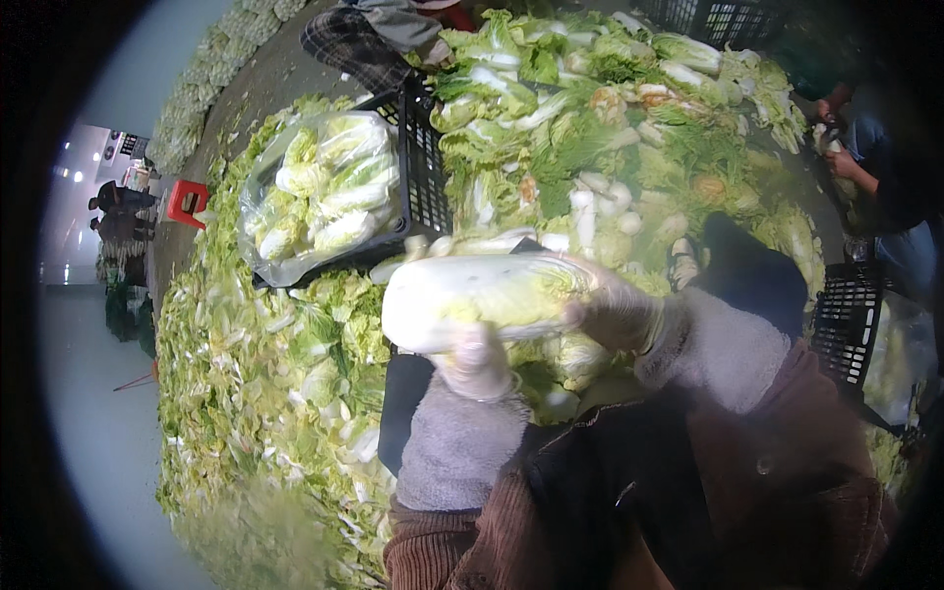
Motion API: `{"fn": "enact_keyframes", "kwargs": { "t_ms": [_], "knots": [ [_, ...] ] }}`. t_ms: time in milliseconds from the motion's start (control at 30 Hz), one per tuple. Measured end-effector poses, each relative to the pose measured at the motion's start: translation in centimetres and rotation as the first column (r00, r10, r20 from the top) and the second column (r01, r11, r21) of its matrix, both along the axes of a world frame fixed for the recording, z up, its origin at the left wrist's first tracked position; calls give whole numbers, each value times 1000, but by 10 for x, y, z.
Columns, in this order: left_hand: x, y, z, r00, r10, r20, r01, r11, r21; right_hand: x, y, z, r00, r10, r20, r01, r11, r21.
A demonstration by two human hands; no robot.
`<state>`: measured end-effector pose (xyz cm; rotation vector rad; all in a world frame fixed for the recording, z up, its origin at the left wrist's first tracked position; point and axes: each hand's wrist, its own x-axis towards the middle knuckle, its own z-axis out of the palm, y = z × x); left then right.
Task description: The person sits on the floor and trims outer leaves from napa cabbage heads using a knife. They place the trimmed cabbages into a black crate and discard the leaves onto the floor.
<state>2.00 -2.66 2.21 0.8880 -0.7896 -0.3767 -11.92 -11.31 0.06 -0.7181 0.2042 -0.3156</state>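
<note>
A trimmed napa cabbage (472,295) lies sideways across both hands in front of my lap, its white base to the left and its leafy tip to the right. My left hand (476,361), in a clear glove, grips it from below near the base. Around the leafy end closes my right hand (619,306), also gloved and slightly blurred. Just beyond the cabbage, to the left, stands a black plastic crate (424,169) lined with a clear plastic bag (258,221). Several pale napa cabbages (354,184) lie inside that bag.
Loose cabbage leaves (236,383) cover the floor on the left, and a heap of leaves and cabbages (560,133) lies ahead. Co-workers sit at the top and right, one with a hand (848,162) visible. Another black crate (848,317) stands right; a red stool (188,203) is left.
</note>
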Motion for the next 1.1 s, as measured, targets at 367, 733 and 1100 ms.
{"fn": "enact_keyframes", "kwargs": {
  "t_ms": [367,733,1100],
  "knots": [
    [-15,-3,-5,883,-68,-464,212,940,267,-10,-11,30,914,-324,243,378,899,-222],
    [-7,-8,6,924,-383,-17,315,732,605,-21,-29,17,974,-222,32,223,975,-16],
    [-27,-25,-2,891,-257,373,-80,721,688,-15,-25,4,953,-300,49,301,908,-291]
  ]
}}
